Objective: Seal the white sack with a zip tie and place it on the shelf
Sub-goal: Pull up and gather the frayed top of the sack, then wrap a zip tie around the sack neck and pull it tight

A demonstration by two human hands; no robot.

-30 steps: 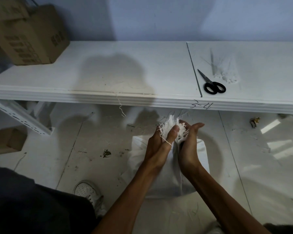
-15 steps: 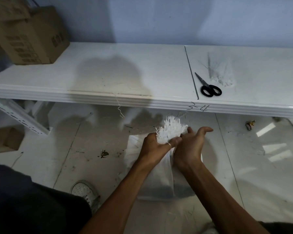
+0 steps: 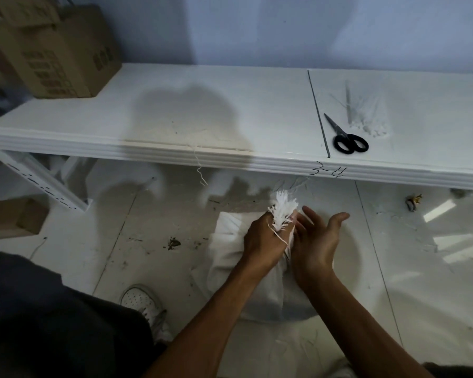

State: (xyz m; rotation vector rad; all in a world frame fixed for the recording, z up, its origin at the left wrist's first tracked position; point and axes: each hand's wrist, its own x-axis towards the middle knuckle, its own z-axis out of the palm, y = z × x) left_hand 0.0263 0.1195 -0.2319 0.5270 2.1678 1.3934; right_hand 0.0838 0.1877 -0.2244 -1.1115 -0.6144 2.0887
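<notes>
White sack point(image 3: 265, 293) sat on the floor, lower centre of frame, below the shelf point(image 3: 202, 105). Left hand point(image 3: 260, 242) gripped its gathered, frayed neck. Right hand point(image 3: 316, 241) lay beside the neck, fingers spread, holding nothing. No tie seen on the neck. Judged step: mouth bunched, sealing not begun. Next move: fetch a tie from the zip ties point(image 3: 366, 118), upper right, by the scissors point(image 3: 347, 137).

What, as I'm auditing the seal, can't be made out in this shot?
Head view only.
Neck of the white sack: covered by the left hand; any zip tie there is hidden.
Pale zip ties on the shelf: too faint to count.
Cardboard box: cut by the left edge, print blurred.
</notes>
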